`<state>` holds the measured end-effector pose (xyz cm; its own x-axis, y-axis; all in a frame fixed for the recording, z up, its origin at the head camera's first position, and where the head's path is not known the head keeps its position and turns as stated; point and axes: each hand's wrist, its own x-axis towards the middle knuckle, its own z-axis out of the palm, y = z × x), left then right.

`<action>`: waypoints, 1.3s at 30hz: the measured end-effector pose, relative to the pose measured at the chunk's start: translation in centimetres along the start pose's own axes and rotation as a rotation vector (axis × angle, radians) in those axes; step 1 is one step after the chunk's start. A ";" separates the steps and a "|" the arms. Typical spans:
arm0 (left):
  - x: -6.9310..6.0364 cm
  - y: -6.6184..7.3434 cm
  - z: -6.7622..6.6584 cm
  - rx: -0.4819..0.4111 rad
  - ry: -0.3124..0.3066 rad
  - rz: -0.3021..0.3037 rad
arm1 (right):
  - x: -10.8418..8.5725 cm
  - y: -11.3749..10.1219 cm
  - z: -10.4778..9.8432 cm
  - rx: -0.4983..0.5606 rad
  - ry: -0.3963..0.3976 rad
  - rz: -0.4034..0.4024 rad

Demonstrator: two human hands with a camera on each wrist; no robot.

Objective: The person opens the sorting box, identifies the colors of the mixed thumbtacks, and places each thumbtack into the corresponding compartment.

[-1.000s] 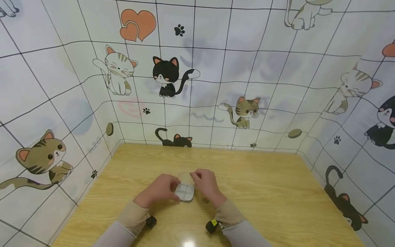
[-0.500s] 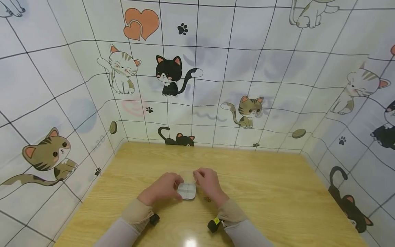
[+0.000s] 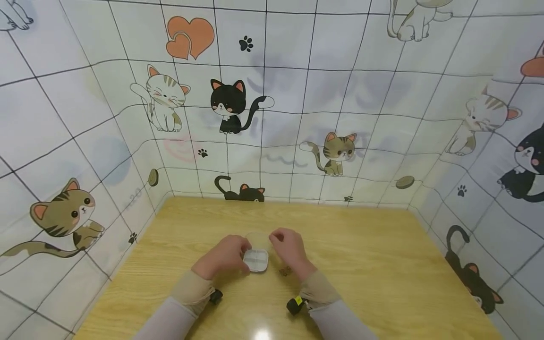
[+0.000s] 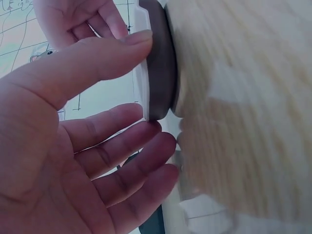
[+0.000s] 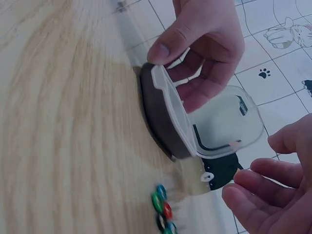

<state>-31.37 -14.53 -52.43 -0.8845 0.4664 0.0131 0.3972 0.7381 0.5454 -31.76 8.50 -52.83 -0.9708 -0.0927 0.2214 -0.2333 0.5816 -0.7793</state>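
A small pill box [image 5: 163,114] with a dark brown outer wall and a white divided inside sits on the table. Its clear lid [image 5: 224,114] is swung back on the far side. From the left, my left hand [image 3: 224,257] holds the box, thumb on the near side and fingers at the far side. My right hand [image 3: 290,248] hovers beside the lid, fingers loosely bent. In the right wrist view a gap separates its fingertips from the lid, and nothing shows between thumb and fingers.
Several small coloured rings [image 5: 163,209] lie on the wooden table [image 3: 365,264] by my right wrist. A white cloth wall [image 3: 289,94] with printed cats and grid lines stands behind the table and along both sides.
My right hand has come away from the lid, a little to the right. The lid leans further back than before. My left hand keeps its hold on the pill box.
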 end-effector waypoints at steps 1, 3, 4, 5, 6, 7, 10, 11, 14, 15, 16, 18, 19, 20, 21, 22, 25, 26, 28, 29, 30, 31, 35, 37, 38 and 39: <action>0.1 0.0 0.0 0.013 -0.001 0.003 | -0.1 0.1 -0.3 -0.011 0.010 0.013; 0.4 0.1 0.1 0.039 -0.007 0.001 | -0.2 0.3 -1.1 -0.022 0.021 0.023; 0.5 0.1 0.2 0.054 -0.009 -0.002 | -0.2 0.4 -1.5 -0.031 0.024 0.022; 0.6 0.1 0.3 0.066 -0.011 -0.003 | -0.3 0.5 -2.0 -0.039 0.026 0.023; 0.7 0.2 0.3 0.074 -0.014 -0.003 | -0.3 0.7 -2.5 -0.049 0.029 0.021; 0.8 0.3 0.3 0.076 -0.015 0.000 | -0.4 0.8 -3.0 -0.061 0.034 0.017; 0.9 0.7 0.3 0.078 -0.020 -0.005 | -0.7 1.3 -4.2 -0.088 0.052 0.024; 0.8 0.7 0.3 0.074 -0.021 -0.007 | -0.9 1.4 -4.5 -0.094 0.056 0.027; 0.7 0.9 0.4 0.066 -0.023 -0.021 | -1.5 2.0 -5.0 -0.131 0.046 0.032; 0.7 0.9 0.4 0.062 -0.023 -0.023 | -1.8 2.2 -5.2 -0.144 0.038 0.032; 0.7 0.9 0.4 0.061 -0.024 -0.024 | -2.0 2.3 -5.3 -0.159 0.027 0.024; 0.6 1.0 0.4 0.054 -0.024 -0.024 | -2.4 2.5 -5.4 -0.184 0.000 0.011; 0.6 1.0 0.3 0.048 -0.024 -0.023 | -2.5 2.5 -5.5 -0.190 -0.011 0.005; 0.5 1.0 0.3 0.048 -0.022 -0.023 | -2.6 2.5 -5.6 -0.189 -0.023 -0.002; 0.5 0.9 0.3 0.048 -0.019 -0.021 | -2.5 2.5 -5.6 -0.187 -0.035 -0.009; 0.5 0.9 0.2 0.049 -0.017 -0.017 | -2.5 2.5 -5.6 -0.185 -0.047 -0.017; 0.5 0.9 0.1 0.047 -0.007 -0.005 | -2.2 2.5 -5.7 -0.205 -0.066 -0.047; 0.6 0.9 0.1 0.049 -0.005 -0.002 | -2.1 2.6 -5.7 -0.215 -0.073 -0.054; 0.6 1.0 0.0 0.038 -0.006 -0.002 | -1.9 2.7 -5.7 -0.249 -0.077 -0.072; 0.6 1.0 0.0 0.033 -0.007 -0.005 | -1.9 2.7 -5.8 -0.262 -0.079 -0.082; 0.6 1.0 0.0 0.032 -0.011 -0.010 | -1.8 2.7 -5.8 -0.268 -0.086 -0.088; 0.6 1.0 0.0 0.027 -0.014 -0.010 | -1.8 2.8 -5.8 -0.272 -0.095 -0.095; 0.5 1.0 -0.1 0.030 -0.030 -0.016 | -1.7 3.0 -5.8 -0.261 -0.150 -0.082; 0.4 0.9 -0.1 0.036 -0.036 -0.014 | -1.7 3.2 -5.7 -0.259 -0.178 -0.072; 0.4 0.8 0.0 0.038 -0.039 -0.016 | -1.7 3.2 -5.7 -0.259 -0.190 -0.070; 0.4 0.8 0.0 0.035 -0.040 -0.015 | -1.8 3.3 -5.7 -0.259 -0.201 -0.073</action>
<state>-31.46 -13.79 -51.97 -0.8803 0.4735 -0.0293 0.3927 0.7618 0.5153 -30.48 15.15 -52.45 -0.9499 -0.2839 0.1310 -0.3052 0.7513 -0.5852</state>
